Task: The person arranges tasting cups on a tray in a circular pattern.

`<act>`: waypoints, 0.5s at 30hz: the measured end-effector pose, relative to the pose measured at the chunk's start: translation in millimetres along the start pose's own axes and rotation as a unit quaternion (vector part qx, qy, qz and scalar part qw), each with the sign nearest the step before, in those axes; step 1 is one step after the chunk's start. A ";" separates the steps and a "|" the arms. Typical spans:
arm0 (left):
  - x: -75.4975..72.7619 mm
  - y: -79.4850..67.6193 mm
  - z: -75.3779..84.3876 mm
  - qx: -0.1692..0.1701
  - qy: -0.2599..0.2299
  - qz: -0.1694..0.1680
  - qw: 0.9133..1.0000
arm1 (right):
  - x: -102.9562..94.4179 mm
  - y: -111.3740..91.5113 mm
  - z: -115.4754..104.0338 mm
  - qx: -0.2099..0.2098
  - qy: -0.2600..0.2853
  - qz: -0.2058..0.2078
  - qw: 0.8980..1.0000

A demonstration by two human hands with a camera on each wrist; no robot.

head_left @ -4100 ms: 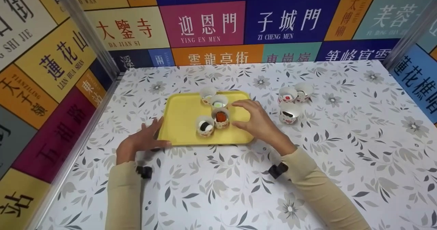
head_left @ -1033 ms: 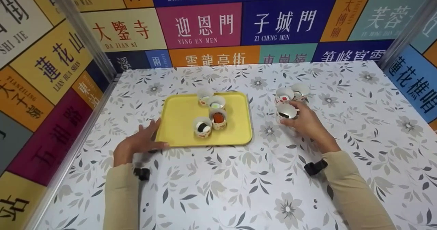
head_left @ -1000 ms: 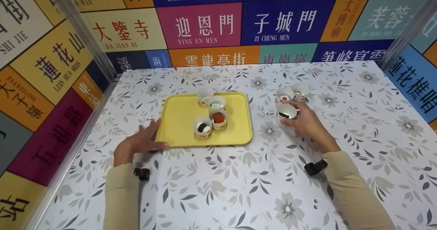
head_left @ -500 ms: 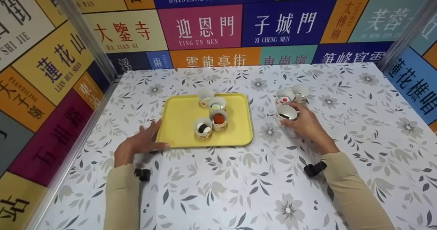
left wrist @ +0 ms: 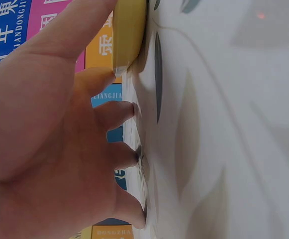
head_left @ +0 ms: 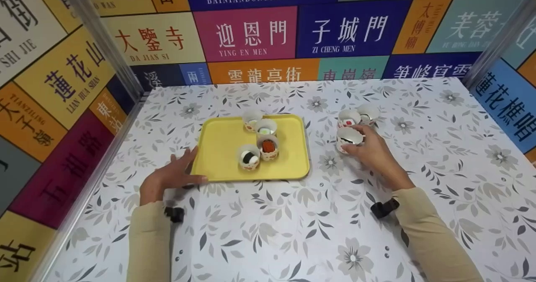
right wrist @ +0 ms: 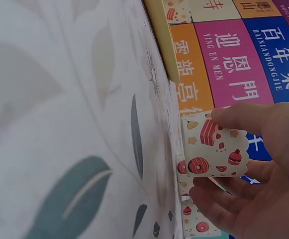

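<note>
In the head view my right hand (head_left: 372,150) pinches a paper baking cup (head_left: 344,146) between thumb and fingers. The cup is white with a scalloped rim, and something dark shows inside. Pastry prints cover the side of this baking cup (right wrist: 209,147) in the right wrist view. My left hand (head_left: 171,175) lies with spread fingers at the left edge of a yellow tray (head_left: 222,148); the index finger and thumb touch its corner. On the tray stand several similar cups, among them one with an orange-red piece (head_left: 268,146) and one with a black-banded white piece (head_left: 250,157).
Just behind the held cup, two more paper cups (head_left: 349,118) stand close together on the table (head_left: 293,231), which has a floral cover. Panels with printed Chinese signs (head_left: 247,32) wall in the back and both sides.
My right hand has gone from beside the cups on the tray to the front cup on the right and grips it. Lately that cup has shifted slightly left. My left hand stays at the tray.
</note>
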State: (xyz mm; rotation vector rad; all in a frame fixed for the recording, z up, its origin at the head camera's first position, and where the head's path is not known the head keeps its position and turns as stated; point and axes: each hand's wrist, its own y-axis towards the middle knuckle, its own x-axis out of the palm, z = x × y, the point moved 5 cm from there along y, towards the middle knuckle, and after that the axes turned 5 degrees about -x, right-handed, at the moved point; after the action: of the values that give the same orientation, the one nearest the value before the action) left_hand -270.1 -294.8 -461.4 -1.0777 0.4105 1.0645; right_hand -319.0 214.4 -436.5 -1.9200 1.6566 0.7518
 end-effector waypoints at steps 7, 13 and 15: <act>-0.9 -0.1 0.8 -0.005 -0.001 -0.002 1.000 | 0.9 1.4 -4.8 -0.007 0.003 0.012 1.000; 0.0 0.4 0.7 -0.006 -0.002 -0.004 1.000 | 4.3 0.3 -11.7 -0.017 0.010 0.012 1.000; 0.8 0.6 0.3 -0.005 -0.001 -0.004 1.000 | 6.0 -0.2 -13.9 -0.020 0.008 0.011 1.000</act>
State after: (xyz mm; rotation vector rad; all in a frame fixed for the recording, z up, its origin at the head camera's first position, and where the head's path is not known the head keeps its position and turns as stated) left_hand -270.3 -294.1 -462.2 -1.0863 0.3992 1.0613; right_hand -316.8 200.6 -430.5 -1.9422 1.6883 0.7850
